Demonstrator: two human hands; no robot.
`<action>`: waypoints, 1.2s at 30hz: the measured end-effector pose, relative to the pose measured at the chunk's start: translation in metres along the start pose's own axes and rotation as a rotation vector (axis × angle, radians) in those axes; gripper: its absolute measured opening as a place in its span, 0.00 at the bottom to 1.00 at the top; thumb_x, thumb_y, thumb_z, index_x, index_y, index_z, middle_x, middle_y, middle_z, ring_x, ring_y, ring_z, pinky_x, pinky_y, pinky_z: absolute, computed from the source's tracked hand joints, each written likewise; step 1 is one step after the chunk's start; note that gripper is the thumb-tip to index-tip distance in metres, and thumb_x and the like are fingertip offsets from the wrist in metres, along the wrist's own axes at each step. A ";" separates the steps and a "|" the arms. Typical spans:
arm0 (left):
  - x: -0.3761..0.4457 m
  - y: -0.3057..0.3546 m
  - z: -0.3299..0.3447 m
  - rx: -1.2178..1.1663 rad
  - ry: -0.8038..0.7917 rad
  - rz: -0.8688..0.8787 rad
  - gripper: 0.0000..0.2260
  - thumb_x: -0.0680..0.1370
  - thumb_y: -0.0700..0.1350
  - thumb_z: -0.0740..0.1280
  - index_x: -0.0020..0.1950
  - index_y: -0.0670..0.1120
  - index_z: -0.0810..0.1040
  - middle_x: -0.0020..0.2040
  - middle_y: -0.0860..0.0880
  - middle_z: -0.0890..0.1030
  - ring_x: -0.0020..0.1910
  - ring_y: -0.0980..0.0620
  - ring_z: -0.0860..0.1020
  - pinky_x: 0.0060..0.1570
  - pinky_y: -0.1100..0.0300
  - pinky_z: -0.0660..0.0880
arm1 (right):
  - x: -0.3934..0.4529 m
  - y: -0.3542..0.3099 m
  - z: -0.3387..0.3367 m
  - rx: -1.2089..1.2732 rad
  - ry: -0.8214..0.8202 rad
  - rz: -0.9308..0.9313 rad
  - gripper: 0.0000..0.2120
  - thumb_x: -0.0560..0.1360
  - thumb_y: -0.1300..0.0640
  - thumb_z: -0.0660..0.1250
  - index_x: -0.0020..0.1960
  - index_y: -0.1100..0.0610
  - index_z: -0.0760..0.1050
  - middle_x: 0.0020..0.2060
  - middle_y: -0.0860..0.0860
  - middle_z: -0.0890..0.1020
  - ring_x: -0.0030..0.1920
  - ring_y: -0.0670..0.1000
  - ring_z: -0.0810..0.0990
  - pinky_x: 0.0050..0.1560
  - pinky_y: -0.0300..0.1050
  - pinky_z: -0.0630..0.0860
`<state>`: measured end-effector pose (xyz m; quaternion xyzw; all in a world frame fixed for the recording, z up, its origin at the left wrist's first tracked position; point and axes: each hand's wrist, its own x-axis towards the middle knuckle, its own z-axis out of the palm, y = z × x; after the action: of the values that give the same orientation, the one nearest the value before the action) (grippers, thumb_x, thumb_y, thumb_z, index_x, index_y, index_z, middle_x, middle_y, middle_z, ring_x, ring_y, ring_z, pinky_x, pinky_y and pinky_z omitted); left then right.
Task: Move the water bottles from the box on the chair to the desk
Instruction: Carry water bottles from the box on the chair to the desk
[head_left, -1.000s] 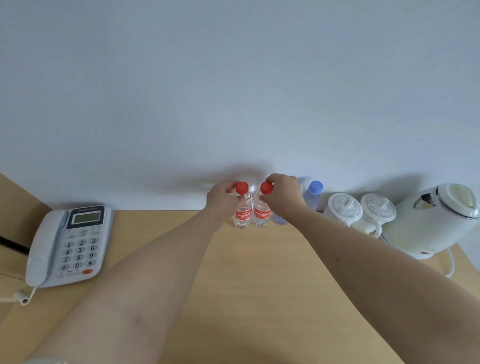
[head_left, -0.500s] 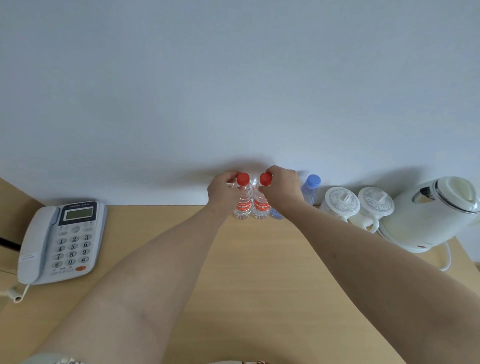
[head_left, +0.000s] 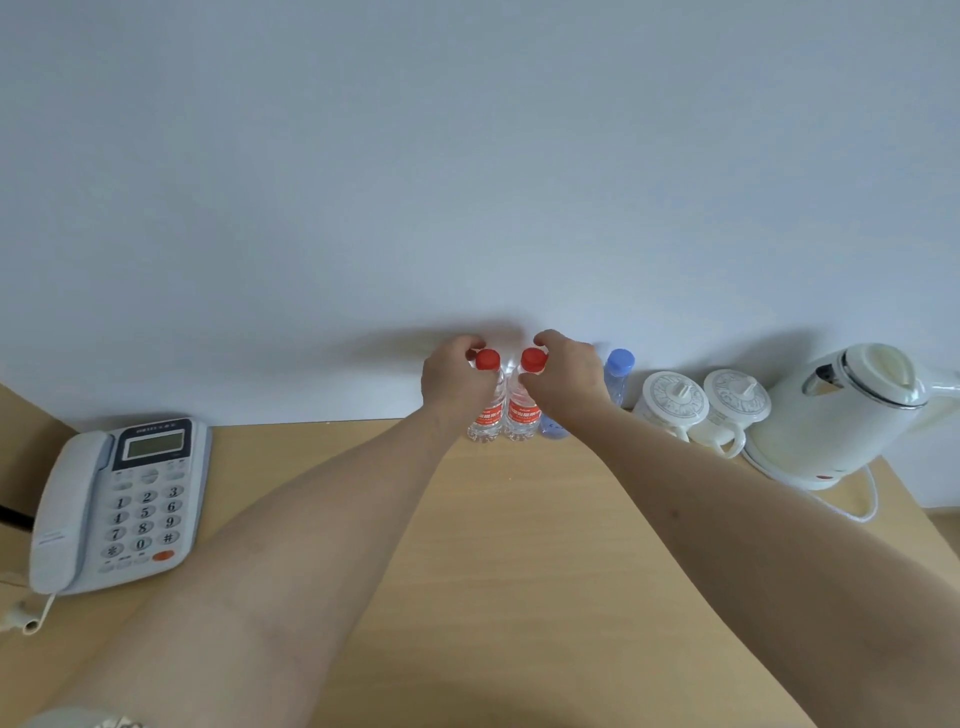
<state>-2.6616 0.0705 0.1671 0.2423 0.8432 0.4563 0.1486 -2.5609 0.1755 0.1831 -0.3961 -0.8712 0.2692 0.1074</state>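
**A:** Bottles first: where are they?

**B:** Two red-capped bottles stand upright at the back of the desk (head_left: 519, 545), against the wall. The left bottle (head_left: 488, 410) and right bottle (head_left: 522, 410) are side by side, touching or nearly so. A blue-capped bottle (head_left: 618, 374) stands just beyond the right hand, partly hidden by it.

**A:** What has changed in the last second?

**B:** Little on the desk itself. Both red-capped bottles were already down on the wood a second ago and have stayed there. The view has tipped a bit, so the phone (head_left: 114, 504) sits lower and further left. The hands have not let go.

**A:** How are they held?

**B:** The left hand (head_left: 452, 382) curls round the neck of the left bottle, just under the cap. The right hand (head_left: 566, 376) does the same on the right bottle, fingers bent over the shoulder.

**A:** So what does that mean for the task?

**B:** I judge this pair is placed; release is all that remains here. The box and chair are out of view, so I cannot tell how many are left.

**A:** How do they look?

**B:** Clear plastic, small, red labels round the middle, caps on. The cups (head_left: 701, 410) and kettle (head_left: 836, 410) stand well to the right.
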 end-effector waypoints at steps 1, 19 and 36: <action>0.000 0.001 -0.001 0.015 0.006 0.008 0.16 0.77 0.41 0.72 0.66 0.46 0.81 0.62 0.48 0.82 0.62 0.49 0.78 0.55 0.63 0.69 | -0.004 0.001 -0.002 -0.004 0.016 0.004 0.21 0.76 0.61 0.69 0.68 0.58 0.74 0.55 0.56 0.83 0.57 0.58 0.80 0.52 0.48 0.75; -0.109 0.129 0.091 0.579 -0.343 0.674 0.22 0.78 0.51 0.71 0.72 0.51 0.76 0.71 0.47 0.74 0.72 0.43 0.67 0.67 0.51 0.68 | -0.137 0.136 -0.124 -0.107 0.172 0.276 0.28 0.75 0.50 0.72 0.73 0.53 0.73 0.66 0.54 0.77 0.67 0.57 0.73 0.59 0.48 0.71; -0.529 0.295 0.367 0.621 -0.916 1.296 0.27 0.78 0.60 0.66 0.77 0.55 0.68 0.78 0.46 0.66 0.77 0.44 0.60 0.72 0.47 0.65 | -0.539 0.416 -0.311 -0.243 0.452 0.973 0.34 0.72 0.42 0.75 0.73 0.48 0.66 0.67 0.54 0.74 0.68 0.60 0.69 0.63 0.54 0.70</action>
<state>-1.9643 0.1757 0.2333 0.8675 0.4815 0.0562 0.1115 -1.8156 0.1172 0.2253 -0.8108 -0.5676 0.0935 0.1085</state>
